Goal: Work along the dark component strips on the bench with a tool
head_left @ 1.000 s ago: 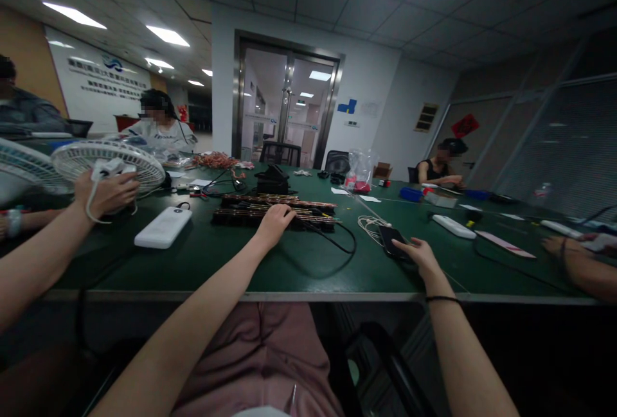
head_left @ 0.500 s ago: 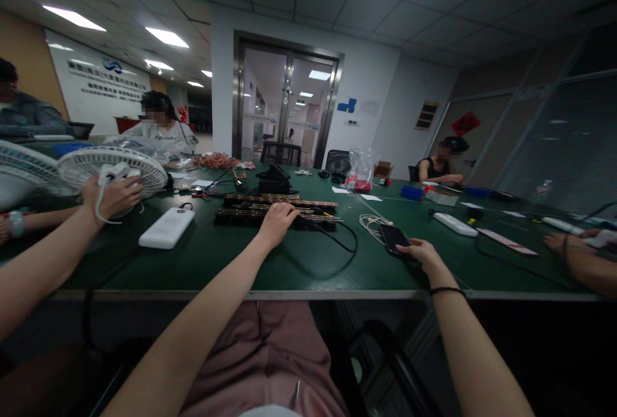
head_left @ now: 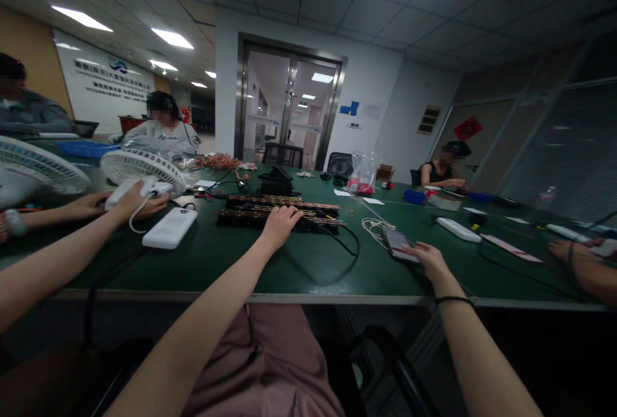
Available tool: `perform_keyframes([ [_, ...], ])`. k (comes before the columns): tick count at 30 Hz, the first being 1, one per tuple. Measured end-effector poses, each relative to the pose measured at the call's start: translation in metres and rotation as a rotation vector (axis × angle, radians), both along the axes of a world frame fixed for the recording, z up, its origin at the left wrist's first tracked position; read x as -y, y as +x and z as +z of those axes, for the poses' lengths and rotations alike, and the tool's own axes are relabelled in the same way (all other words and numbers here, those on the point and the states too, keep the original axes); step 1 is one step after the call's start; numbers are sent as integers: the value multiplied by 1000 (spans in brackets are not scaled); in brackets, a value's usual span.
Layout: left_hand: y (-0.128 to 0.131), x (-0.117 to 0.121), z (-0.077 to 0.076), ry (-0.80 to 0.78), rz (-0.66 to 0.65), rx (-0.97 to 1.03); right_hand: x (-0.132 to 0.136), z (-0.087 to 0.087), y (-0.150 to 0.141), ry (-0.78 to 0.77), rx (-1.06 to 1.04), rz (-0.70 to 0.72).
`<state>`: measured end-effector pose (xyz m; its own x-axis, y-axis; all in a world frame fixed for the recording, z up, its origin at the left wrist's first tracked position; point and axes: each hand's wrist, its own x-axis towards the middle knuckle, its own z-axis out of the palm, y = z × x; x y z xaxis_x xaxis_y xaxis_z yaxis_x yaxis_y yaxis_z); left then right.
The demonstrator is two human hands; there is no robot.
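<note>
My left hand (head_left: pixel 280 227) lies on top of a row of thin copper-coloured rods with black parts (head_left: pixel 241 212), its fingers lightly bent and near each other. What the rods belong to is unclear. A black cable (head_left: pixel 354 237) loops out from their right end. My right hand (head_left: pixel 428 255) is closed at the near right edge of a phone (head_left: pixel 399 243), its thumb over the screen. The phone's screen is lit, and its far end meets a coiled white cable (head_left: pixel 373 229). Some fingers of my right hand are hidden.
On the left, a co-worker's hands (head_left: pixel 139 202) hold a white fan (head_left: pixel 144 169); a white power bank (head_left: pixel 169 229) lies nearby. A black case (head_left: pixel 276 180) stands behind the rods. Rightward lie a white bar-shaped thing (head_left: pixel 457 229), a pink-edged phone (head_left: pixel 511 248) and another person's arm (head_left: pixel 585 269).
The phone's screen has gone from dark to lit under my right thumb. On the left, the co-worker's hand and the white fan have shifted rightward. My left hand stays on the rods.
</note>
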<state>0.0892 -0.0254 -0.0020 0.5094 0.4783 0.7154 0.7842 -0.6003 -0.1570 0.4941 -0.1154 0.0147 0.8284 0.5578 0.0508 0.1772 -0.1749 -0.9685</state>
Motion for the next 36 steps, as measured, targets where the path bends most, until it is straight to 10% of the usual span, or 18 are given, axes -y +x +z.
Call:
perform_keyframes([
  [4, 0, 0, 0, -35, 32, 51, 20, 20, -27, 352, 138, -184],
  [9, -3, -2, -2, -85, 105, 141, 47, 41, -118, 293, 151, 901],
  [12, -7, -4, -2, -94, 120, 199, 32, 27, -188, 144, -21, 1259],
  [21, -13, -9, 1, -53, -13, 234, -72, 16, -295, 382, -236, 895],
  [31, -70, -19, 18, -102, 114, 294, -121, 20, -285, 470, -235, 465],
  [36, -95, -19, 12, -146, 277, 401, -118, 0, -284, 453, -203, 484],
])
